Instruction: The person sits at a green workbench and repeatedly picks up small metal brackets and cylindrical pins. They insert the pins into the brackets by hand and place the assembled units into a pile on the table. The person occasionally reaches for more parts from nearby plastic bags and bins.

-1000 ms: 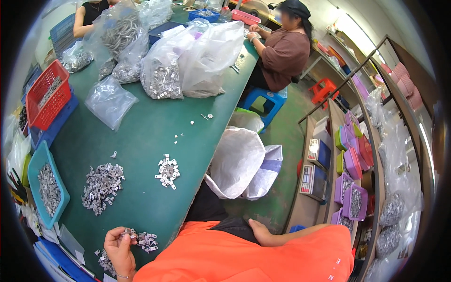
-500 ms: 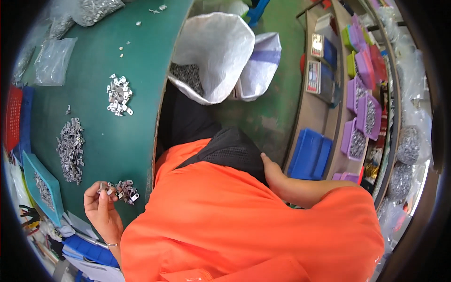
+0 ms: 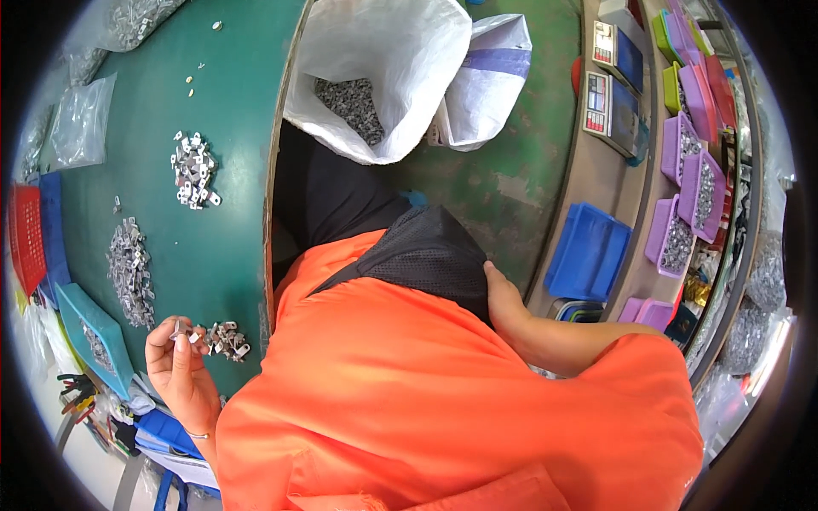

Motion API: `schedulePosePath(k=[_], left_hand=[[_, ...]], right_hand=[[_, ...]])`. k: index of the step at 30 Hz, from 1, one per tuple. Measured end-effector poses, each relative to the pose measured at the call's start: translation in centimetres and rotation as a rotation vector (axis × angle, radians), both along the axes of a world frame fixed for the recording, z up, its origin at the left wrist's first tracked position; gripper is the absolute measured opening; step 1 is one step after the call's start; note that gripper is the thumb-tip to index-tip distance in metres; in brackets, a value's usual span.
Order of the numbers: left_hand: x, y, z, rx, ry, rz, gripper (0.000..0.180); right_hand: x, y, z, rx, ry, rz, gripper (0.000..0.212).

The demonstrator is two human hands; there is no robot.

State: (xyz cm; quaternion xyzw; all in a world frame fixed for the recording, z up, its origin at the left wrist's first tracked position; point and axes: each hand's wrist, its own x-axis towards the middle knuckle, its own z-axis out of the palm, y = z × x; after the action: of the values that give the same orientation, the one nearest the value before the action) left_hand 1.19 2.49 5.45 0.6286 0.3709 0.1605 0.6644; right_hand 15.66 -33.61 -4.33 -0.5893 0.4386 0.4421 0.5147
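My left hand (image 3: 182, 375) is raised at the near end of the green table (image 3: 230, 94), thumb and fingertips pinched on a small metal bracket (image 3: 181, 330). Right beside its fingers lies a small heap of brackets (image 3: 227, 342). Beyond it on the table are a long pile of grey brackets (image 3: 130, 272) and a looser pile of shinier ones (image 3: 196, 170). My right hand (image 3: 503, 294) is low on my right, against the black mesh cloth (image 3: 426, 260) at my lap. Its fingers are mostly hidden.
A white woven sack (image 3: 400, 60) holding grey metal parts stands open past the table edge, a second sack (image 3: 490, 81) beside it. On my right, shelves carry a blue tray (image 3: 588, 251), scales (image 3: 609, 111) and purple bins (image 3: 703, 196). A teal tray (image 3: 94, 336) sits left.
The whole view has shifted, showing more of the sack's contents and the right shelves. My left hand keeps its pinch near the small heap; my right hand stays by the mesh cloth.
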Motion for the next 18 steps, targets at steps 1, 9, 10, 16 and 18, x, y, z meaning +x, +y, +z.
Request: schedulePosePath(k=[1, 9, 10, 16, 18], left_hand=[[0.1, 0.0, 0.0, -0.001, 0.005, 0.007, 0.021], [1.1, -0.6, 0.3, -0.011, -0.002, 0.05, 0.014], [1.2, -0.8, 0.6, -0.035, 0.001, 0.068, 0.014], [1.2, -0.7, -0.4, -0.115, -0.095, 0.121, 0.014], [0.9, -1.0, -0.4, -0.1, -0.132, 0.124, 0.016]], right_hand=[[0.1, -0.1, -0.2, 0.001, -0.007, 0.006, 0.055], [-1.9, -0.9, -2.4, -0.057, -0.135, 0.102, 0.061], [-3.1, -2.1, -5.1, -0.109, -0.138, 0.12, 0.062], [1.9, -1.1, -1.7, -0.326, -0.115, 0.667, 0.058], [4.9, 0.3, -0.1, -0.432, -0.512, 0.939, 0.049]])
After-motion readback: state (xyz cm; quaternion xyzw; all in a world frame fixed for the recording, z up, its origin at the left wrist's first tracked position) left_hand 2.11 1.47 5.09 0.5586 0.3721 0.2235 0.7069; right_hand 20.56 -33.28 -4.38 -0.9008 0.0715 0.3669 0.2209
